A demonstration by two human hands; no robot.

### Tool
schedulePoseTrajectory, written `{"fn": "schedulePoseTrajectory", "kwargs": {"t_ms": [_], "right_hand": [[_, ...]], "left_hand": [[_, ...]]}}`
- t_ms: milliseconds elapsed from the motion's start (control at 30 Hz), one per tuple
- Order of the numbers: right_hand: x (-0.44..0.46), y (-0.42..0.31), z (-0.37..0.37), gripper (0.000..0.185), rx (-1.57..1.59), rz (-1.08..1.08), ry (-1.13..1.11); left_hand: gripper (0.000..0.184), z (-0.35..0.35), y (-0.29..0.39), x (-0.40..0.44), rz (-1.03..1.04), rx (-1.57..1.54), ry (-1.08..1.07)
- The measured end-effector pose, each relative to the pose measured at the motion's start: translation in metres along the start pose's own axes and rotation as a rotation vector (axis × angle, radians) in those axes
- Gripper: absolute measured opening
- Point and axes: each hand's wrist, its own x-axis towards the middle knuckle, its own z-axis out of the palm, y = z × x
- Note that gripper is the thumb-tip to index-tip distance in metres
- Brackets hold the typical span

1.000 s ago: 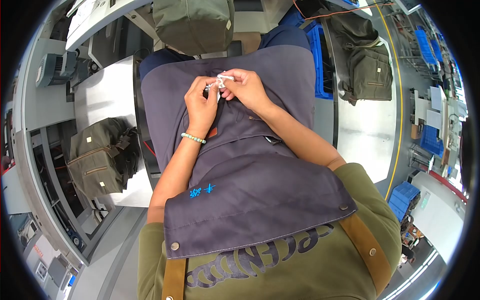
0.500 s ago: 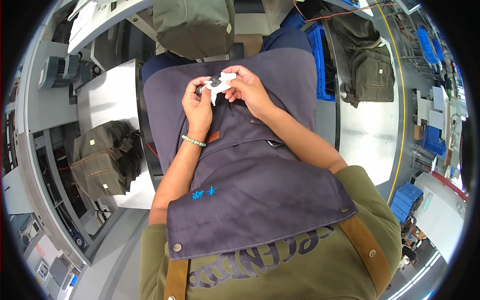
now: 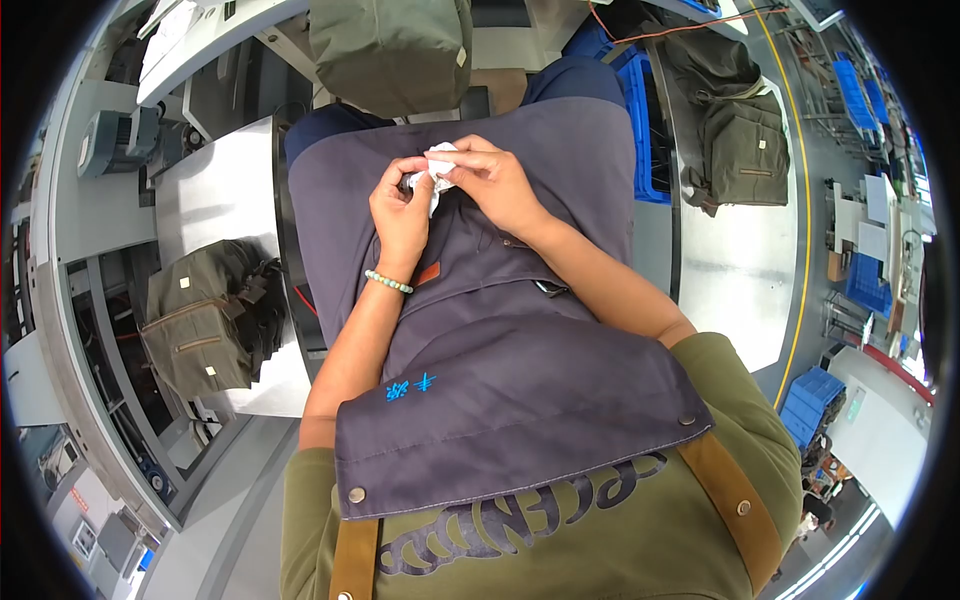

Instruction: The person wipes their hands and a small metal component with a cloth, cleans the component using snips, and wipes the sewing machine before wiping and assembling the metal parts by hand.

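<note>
Left hand (image 3: 400, 207) pinches small dark piece (image 3: 408, 182) at fingertips; right hand (image 3: 497, 187) pinches crumpled white cloth (image 3: 441, 163) against it, hands nearly touching. Cloth, opened off piece half a second ago, now bunched over it; round dark face hidden, so cloth and piece seem pressed together again. Both above lap of grey apron (image 3: 570, 150). Farther out: olive bags at far side (image 3: 390, 55), left (image 3: 205, 320) and right (image 3: 742, 145).
</note>
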Motion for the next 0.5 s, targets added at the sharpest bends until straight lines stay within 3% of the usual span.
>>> {"fn": "schedulePoseTrajectory", "kwargs": {"t_ms": [67, 300, 367, 500], "right_hand": [[-0.001, 0.002, -0.004, 0.02, 0.21, 0.171, -0.011], [-0.002, -0.002, -0.006, 0.012, 0.355, 0.306, 0.059], [-0.001, 0.001, -0.006, 0.017, 0.749, 0.456, 0.095], [-0.001, -0.001, -0.01, 0.019, 0.933, 0.397, 0.019]], "left_hand": [[0.014, 0.001, 0.001, 0.0, -0.045, -0.076, 0.002], [0.017, 0.004, 0.006, 0.002, -0.024, -0.109, 0.021], [0.019, 0.001, 0.007, 0.003, -0.007, -0.14, 0.026], [0.018, -0.006, 0.011, 0.005, -0.017, -0.174, -0.02]]}}
